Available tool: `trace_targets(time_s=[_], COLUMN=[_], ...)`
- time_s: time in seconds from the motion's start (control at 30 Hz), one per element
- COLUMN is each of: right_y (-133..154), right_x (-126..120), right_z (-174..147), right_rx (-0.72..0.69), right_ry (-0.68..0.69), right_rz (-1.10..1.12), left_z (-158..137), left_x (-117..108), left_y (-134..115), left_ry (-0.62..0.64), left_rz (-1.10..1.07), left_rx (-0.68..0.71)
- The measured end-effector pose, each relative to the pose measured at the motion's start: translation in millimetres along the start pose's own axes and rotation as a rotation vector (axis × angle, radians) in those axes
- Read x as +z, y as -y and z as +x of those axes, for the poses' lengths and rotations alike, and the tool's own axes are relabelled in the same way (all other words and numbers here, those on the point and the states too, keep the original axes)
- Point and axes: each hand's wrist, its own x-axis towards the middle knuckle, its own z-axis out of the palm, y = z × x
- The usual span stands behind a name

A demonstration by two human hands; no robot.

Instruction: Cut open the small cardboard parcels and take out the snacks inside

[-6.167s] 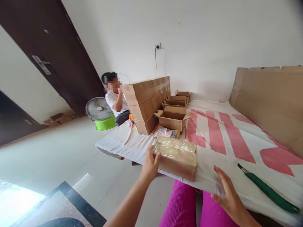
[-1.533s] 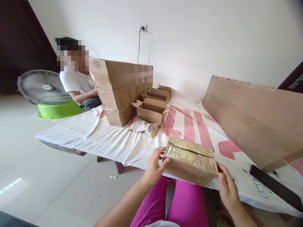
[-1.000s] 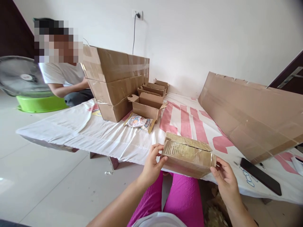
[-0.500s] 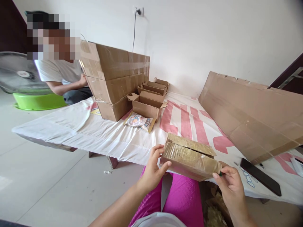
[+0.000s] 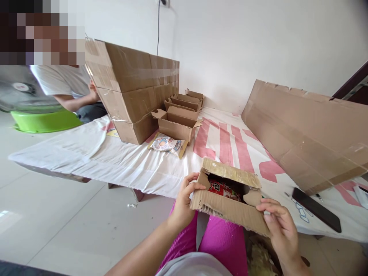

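Observation:
Close in front of me, a small cardboard box (image 5: 230,212) rests at the near edge of the cloth-covered platform, its long top flaps folded apart. Inside it lies a red printed packet (image 5: 222,189), partly hidden by the flaps. My left hand (image 5: 185,203) grips the box's left end, fingers over the end flap. At the right end, my right hand (image 5: 278,222) pinches the front flap's corner between thumb and fingers. Farther off, a white and gold snack packet (image 5: 168,143) lies beside an open carton (image 5: 176,128).
Stacked taped cartons (image 5: 135,73) stand at the left, with several open boxes beside them. A large cardboard sheet (image 5: 304,134) leans at the right, near a black phone (image 5: 316,209). A co-worker (image 5: 63,84) sits behind the stack, next to a green basin (image 5: 43,120).
The box's top flaps have opened and the front one now folds toward me, showing the red packet. Both hands stay at the box ends. The view has shifted slightly.

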Motion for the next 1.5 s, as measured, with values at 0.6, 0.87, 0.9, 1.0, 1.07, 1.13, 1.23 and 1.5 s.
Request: trace_targets(time_s=[0.6,0.87,0.9,1.0,1.07,1.13,1.23,1.5], right_y=[-29.2,-38.8,-38.4,-34.9,-32.1,-29.1,-19.9,44.3], right_x=[8.1,8.0,8.2,10.4,14.3,20.5,31.4,51.1], right_z=[24.5,19.2,18.5,17.2,18.9,23.2,29.6,-8.4], right_rx=[-0.195,-0.141,-0.129,-0.111,-0.124,-0.165,-0.238,-0.427], right_ry=[0.084,0.076,0.077,0.068,0.060,0.060,0.057,0.105], right_rz=[-0.450,-0.416,-0.414,-0.397,-0.401,-0.425,-0.501,-0.401], left_z=[-12.5,-4.2,-4.1,-5.0,-5.7,-6.2,-8.7,-52.1], left_x=[-8.5,0.5,0.5,-3.2,-8.2,-14.3,-21.7,-2.0], left_y=[59.9,54.8,54.8,53.1,48.7,40.9,23.9,-6.8], left_ry=[-0.050,-0.121,-0.151,-0.243,-0.295,-0.335,-0.369,-0.036], left_rz=[0.120,-0.224,-0.295,-0.485,-0.612,-0.734,-0.812,-0.604], left_rx=[-0.157,-0.305,-0.347,-0.474,-0.549,-0.617,-0.677,-0.757])
